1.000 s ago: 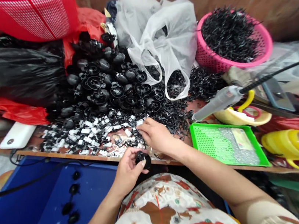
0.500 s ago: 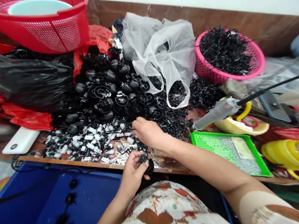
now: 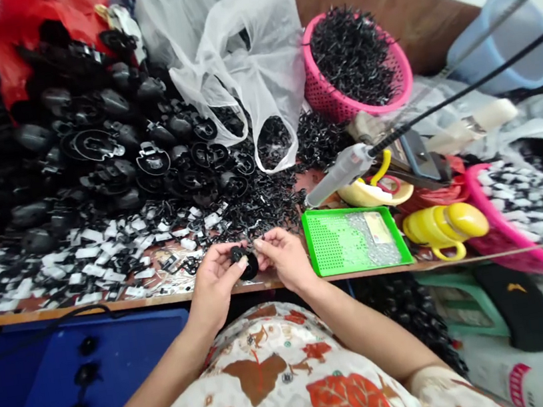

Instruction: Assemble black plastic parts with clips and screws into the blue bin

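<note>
Seemingly mid-assembly, the left hand (image 3: 213, 280) pinches a round black plastic part (image 3: 248, 266) by the table edge (image 3: 134, 302), the right hand (image 3: 287, 258), nearly closed, contents unclear, beside it, probably needing steady alignment next.

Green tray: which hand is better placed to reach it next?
Probably the right hand: it is closer to the green tray, though whether it holds anything is unclear. The left hand holds a black part.

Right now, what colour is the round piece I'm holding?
Black; the round piece shows best in the head view.
</note>
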The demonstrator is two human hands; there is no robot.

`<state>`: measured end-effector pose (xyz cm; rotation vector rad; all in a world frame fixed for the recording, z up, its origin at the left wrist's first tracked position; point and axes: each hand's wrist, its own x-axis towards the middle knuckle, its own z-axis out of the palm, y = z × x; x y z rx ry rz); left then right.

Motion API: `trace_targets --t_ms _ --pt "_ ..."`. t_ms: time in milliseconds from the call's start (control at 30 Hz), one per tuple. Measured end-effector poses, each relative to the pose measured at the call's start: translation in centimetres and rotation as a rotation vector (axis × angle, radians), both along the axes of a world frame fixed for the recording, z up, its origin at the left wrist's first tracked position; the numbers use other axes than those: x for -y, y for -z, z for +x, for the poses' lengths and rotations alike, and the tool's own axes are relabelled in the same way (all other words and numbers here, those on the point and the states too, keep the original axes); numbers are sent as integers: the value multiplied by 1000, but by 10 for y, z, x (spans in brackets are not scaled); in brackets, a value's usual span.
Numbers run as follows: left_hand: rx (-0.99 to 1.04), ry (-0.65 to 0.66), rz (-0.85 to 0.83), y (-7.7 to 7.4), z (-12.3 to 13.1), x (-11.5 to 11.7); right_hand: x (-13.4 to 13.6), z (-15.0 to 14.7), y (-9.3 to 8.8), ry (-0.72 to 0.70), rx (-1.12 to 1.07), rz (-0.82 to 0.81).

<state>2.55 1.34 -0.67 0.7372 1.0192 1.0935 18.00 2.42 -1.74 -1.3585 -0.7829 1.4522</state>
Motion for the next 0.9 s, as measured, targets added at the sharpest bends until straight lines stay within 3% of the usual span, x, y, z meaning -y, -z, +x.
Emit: trace_targets --t_ms 67,167,267,333,500,700,900 --pt "-52 18 53 0 2 2 3 3 1 -67 31 8" --pt "-150 40 89 -4 2 4 3 16 -4 -162 341 128" --pt "-222 63 65 -10 2 6 2 27 -13 -106 651 283" --pt "-256 76 32 -12 3 8 3 27 -20 -100 656 316" --pt "-357 126 36 -15 5 10 8 13 -28 -324 583 299" --pt "-339 207 16 -14 3 10 13 9 -26 -299 596 327" --pt "-147 274 29 -11 -1 14 21 7 -21 -176 726 613"
